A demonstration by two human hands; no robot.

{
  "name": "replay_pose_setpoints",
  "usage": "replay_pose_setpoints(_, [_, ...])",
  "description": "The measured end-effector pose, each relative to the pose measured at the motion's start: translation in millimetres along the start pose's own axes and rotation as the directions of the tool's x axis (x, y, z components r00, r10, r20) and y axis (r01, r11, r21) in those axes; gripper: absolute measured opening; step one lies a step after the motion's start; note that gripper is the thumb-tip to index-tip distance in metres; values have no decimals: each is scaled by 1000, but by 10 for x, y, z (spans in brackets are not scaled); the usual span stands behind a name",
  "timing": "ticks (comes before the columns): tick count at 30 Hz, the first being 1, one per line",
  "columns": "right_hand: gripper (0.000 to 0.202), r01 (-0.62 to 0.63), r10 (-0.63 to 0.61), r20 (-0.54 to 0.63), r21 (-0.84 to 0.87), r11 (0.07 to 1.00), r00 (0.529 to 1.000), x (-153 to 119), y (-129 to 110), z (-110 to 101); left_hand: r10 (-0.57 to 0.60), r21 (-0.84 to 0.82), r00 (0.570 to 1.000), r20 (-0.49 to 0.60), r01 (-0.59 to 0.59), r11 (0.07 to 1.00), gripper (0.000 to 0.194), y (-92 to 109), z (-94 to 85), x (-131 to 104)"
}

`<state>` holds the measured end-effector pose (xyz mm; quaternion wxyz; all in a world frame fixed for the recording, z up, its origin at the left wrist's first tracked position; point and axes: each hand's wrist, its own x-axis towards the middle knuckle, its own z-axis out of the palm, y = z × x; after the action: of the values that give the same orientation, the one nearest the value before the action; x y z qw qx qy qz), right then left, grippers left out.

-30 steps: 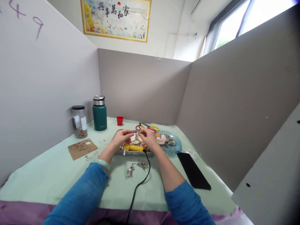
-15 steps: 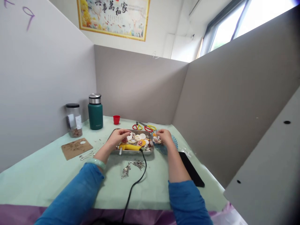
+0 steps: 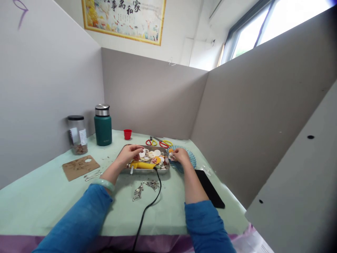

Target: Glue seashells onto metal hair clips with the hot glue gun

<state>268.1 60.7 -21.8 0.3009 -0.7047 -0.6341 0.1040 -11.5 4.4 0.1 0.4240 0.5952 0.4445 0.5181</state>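
Note:
My left hand point(image 3: 131, 154) is over the left part of a metal tray point(image 3: 160, 172), fingers pinched together; whatever is between them is too small to tell. Shells and white and orange discs point(image 3: 157, 153) fill the tray. A yellow glue gun point(image 3: 143, 165) lies along its front edge, its black cord running toward me. My right hand point(image 3: 179, 155) is closed at a small cluster of shell-like pieces point(image 3: 171, 155), over a blue scalloped plate point(image 3: 192, 159) right of the tray.
Metal clips point(image 3: 138, 191) lie before the tray. Scissors point(image 3: 164, 143) and a red cup point(image 3: 127, 134) stand behind. At left are a green bottle point(image 3: 103, 128), a jar point(image 3: 78, 137) and brown card point(image 3: 80, 167). A black slab point(image 3: 210, 189) lies right, near grey partitions point(image 3: 152, 95).
The view has shifted slightly, moving everything a little left. My right hand has drawn nearer the tray with its cluster, showing more of the blue plate. My left hand stays over the tray.

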Motion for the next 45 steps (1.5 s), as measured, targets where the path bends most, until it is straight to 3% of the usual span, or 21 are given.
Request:
replay_pose_setpoints(19, [11, 25, -25, -1, -7, 1000, 1000, 4, 31, -27, 1, 10, 1000, -3, -1, 1000, 49, 28, -1, -15])
replay_pose_setpoints(24, [23, 70, -68, 36, -71, 995, 997, -1, 33, 35, -7, -11, 1000, 3, 7, 1000, 48, 14, 0, -4])
replay_pose_setpoints(30, [10, 80, -76, 57, -84, 993, 996, -6, 12, 40, -5, -11, 1000, 1, 5, 1000, 46, 15, -3, -5])
replay_pose_setpoints(41, [26, 93, -87, 64, -103, 990, 994, 4, 22, 67, -15, 2, 1000, 0, 15, 1000, 47, 7, -5, 0])
replay_pose_setpoints(45, [15, 90, -83, 67, -110, 990, 994, -1, 23, 96, -12, -3, 1000, 6, 12, 1000, 47, -1, -6, 7])
